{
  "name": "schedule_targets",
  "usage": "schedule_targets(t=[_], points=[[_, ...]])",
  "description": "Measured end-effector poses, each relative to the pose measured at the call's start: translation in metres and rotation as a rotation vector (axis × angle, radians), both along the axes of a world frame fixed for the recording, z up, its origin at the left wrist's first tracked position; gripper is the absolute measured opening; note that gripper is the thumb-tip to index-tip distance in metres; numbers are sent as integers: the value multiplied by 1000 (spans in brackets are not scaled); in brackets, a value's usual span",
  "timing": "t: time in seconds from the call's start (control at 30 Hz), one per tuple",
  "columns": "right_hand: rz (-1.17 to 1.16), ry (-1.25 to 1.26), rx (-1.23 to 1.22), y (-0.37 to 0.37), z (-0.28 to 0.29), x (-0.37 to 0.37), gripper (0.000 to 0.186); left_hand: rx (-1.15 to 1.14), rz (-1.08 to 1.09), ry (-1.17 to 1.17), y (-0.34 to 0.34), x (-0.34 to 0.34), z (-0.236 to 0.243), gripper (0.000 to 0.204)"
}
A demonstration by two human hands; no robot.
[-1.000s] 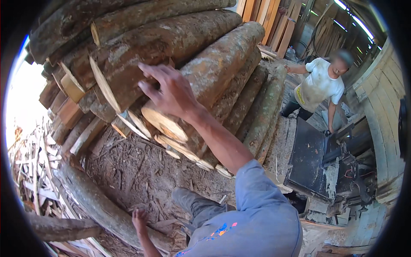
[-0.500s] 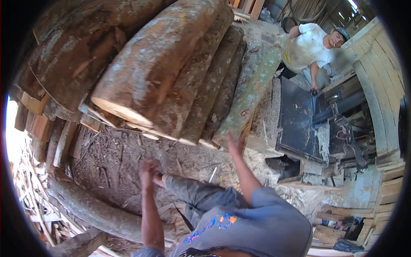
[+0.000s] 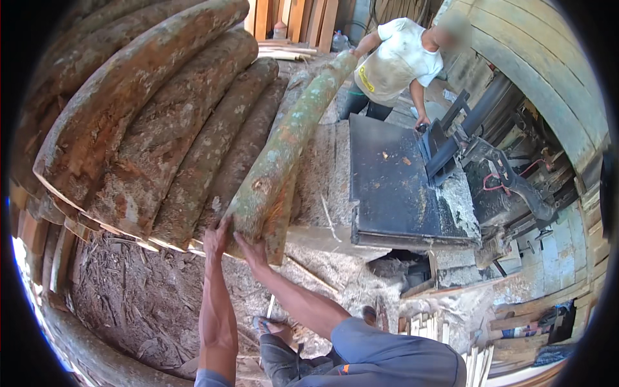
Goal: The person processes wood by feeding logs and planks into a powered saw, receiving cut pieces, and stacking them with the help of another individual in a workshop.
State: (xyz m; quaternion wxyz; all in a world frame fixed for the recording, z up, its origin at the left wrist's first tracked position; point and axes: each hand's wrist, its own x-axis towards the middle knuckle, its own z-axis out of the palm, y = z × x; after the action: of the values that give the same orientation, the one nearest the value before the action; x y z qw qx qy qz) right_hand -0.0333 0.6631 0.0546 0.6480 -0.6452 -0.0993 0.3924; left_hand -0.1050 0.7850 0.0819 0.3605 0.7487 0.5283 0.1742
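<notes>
A long greenish, bark-covered log (image 3: 290, 135) lies tilted off the right side of a stack of rough logs (image 3: 161, 129). My left hand (image 3: 216, 237) and my right hand (image 3: 250, 248) both press against its near cut end from below, fingers wrapped on the bark. At the log's far end another person in a white shirt (image 3: 393, 61) has one hand on it. My forearms rise from the lower edge, and my knees and sandalled foot (image 3: 271, 326) show beneath them.
A dark flat saw table (image 3: 393, 187) with a saw machine (image 3: 490, 161) stands to the right of the log. Sawdust and bark scraps cover the ground (image 3: 129, 303). Planks lean at the back, and cut slats lie at the lower right (image 3: 438, 329).
My view swung from the stack's cut ends to its right side. My hands dropped off the stack face, then both came up onto the green log's near end.
</notes>
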Motion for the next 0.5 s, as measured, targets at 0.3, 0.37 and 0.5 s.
schedule_targets(t=[0.3, 0.37, 0.5], points=[[211, 176, -170, -350, 52, 136, 94, -320, 132, -255, -353, 104, 12, 59], [242, -32, -264, -418, 11, 170, 94, -167, -30, -345, -415, 121, -59, 58], [375, -8, -35, -555, 24, 255, 76, -620, 77, -605, -518, 171, -40, 63]])
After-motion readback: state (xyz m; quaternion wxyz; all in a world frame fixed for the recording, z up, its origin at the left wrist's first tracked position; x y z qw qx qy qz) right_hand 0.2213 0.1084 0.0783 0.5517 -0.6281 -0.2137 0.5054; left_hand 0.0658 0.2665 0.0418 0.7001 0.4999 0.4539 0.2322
